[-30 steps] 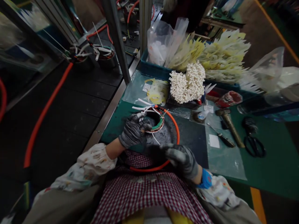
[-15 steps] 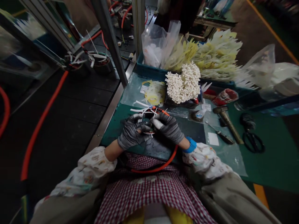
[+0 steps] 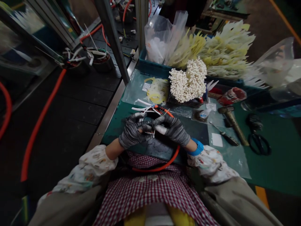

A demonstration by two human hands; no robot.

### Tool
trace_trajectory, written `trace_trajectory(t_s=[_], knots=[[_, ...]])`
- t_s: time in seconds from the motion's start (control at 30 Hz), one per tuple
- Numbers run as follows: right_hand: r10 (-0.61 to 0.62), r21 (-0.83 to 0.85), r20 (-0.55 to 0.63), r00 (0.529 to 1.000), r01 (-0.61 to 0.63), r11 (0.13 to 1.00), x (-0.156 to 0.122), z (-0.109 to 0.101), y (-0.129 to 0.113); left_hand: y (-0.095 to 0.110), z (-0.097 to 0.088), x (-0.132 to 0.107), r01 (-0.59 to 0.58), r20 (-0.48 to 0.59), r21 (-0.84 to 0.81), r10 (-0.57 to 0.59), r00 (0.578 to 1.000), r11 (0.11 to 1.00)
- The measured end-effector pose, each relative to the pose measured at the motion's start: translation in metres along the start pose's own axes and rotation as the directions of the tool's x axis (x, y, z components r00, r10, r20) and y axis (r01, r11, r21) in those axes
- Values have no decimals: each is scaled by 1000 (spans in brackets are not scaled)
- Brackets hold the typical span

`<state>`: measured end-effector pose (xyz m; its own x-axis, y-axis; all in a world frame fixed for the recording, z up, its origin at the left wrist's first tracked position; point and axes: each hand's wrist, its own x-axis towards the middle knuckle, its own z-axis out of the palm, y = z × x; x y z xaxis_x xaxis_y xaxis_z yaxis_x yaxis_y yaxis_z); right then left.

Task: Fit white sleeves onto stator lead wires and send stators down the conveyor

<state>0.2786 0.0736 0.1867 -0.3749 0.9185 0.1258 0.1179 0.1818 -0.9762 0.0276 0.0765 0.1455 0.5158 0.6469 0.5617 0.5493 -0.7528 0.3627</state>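
Observation:
A ring-shaped motor stator with copper windings lies between my two gloved hands at the near side of the table. White sleeved leads stick out at its far left, and an orange cable leaves its far side, curving round toward my lap. My left hand is closed round the stator's left side, thumb toward the middle. My right hand is closed at its right near rim, fingers and thumb together close to the left fingertips. The fingers hide most of the ring and whatever small part is pinched there.
Behind the hands stand a bundle of white-tipped sticks and a blue bin of yellowish sleeves. To the right lie a screwdriver, a hammer and black scissors. A metal post rises at the left edge.
My right fingers have shifted from an upright white piece at the ring's middle down to its near rim, closer to my left fingers. The view has shifted slightly.

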Motion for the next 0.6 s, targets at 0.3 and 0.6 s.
trace_trajectory(t_s=[0.3,0.6], knots=[[4,-181,-39,999,-11,983,-31,10,18,-1,1,2,23,34,-40,-22,999,999],[-68,-126,98,993,80,989,9,31,-5,-3,9,-7,27,-130,9,-26,991,1000]])
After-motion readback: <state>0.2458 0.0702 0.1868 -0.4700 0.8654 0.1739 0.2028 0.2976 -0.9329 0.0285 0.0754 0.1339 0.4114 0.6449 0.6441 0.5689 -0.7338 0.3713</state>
